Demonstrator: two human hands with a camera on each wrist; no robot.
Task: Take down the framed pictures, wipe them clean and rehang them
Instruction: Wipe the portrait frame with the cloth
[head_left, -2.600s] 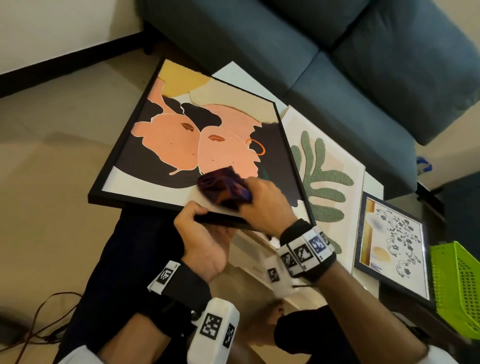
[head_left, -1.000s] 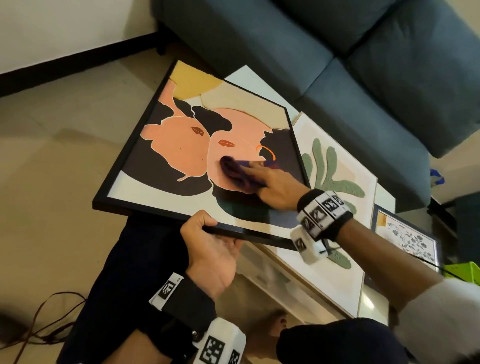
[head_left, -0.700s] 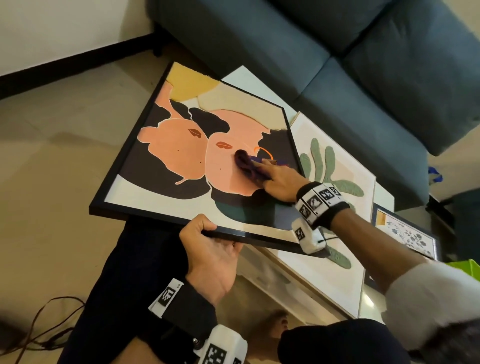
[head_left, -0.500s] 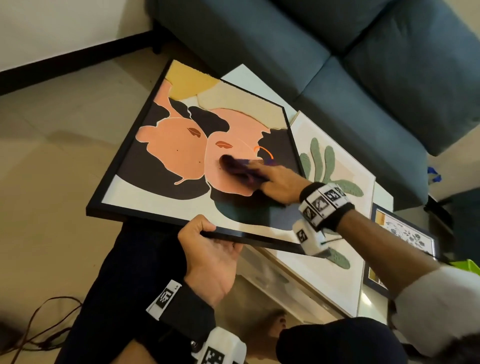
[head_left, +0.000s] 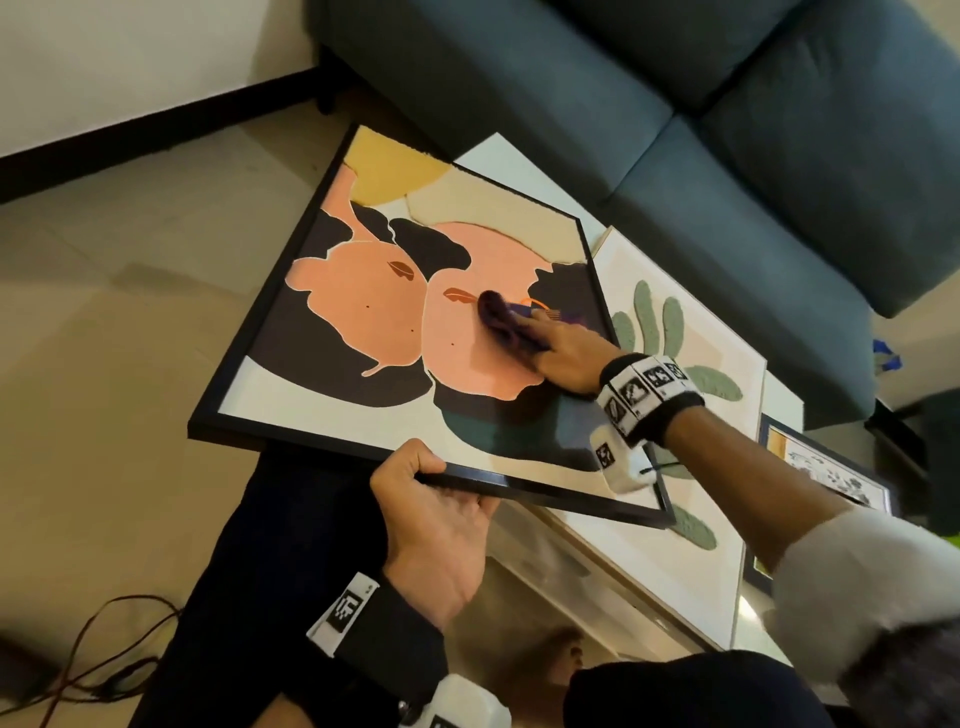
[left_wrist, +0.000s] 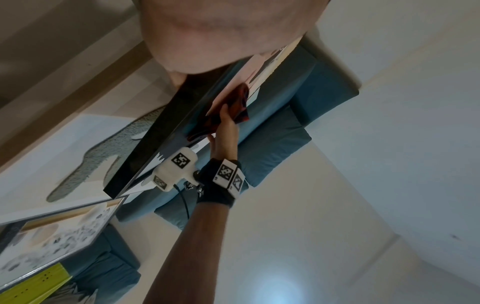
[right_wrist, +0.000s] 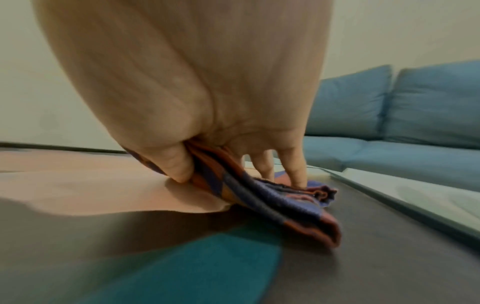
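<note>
Black-framed and large, the abstract picture (head_left: 374, 322) in peach, dark brown, cream and mustard lies tilted across the person's lap, its far end over the white table edge (head_left: 498, 156). At about 6 o'clock on its near rail the left hand (head_left: 441, 525) grips the frame, thumb on top and fingers curled underneath. The right hand (head_left: 563, 358) sits toward 3 o'clock on the picture face, fingers stretched forward and pressing a folded purple-and-rust striped cloth (head_left: 501, 319) flat on the peach area; the right wrist view shows the thumb pinching the fold against the fingers (right_wrist: 296, 170).

Just beside the black frame, from 3 to 5 o'clock, a pale cream picture with a green textured leaf shape (head_left: 670, 332) lies flat on the table, partly under the black frame's corner. Farther out at 4 o'clock a smaller dark-framed floral print (head_left: 826, 467) lies flat. A teal fabric sofa (head_left: 675, 104) fills 12 to 2 o'clock. A lime-green perforated basket (left_wrist: 33, 286) shows beside the floral print in the left wrist view. Dark cables (head_left: 114, 654) trail on the beige floor at 8 o'clock.
</note>
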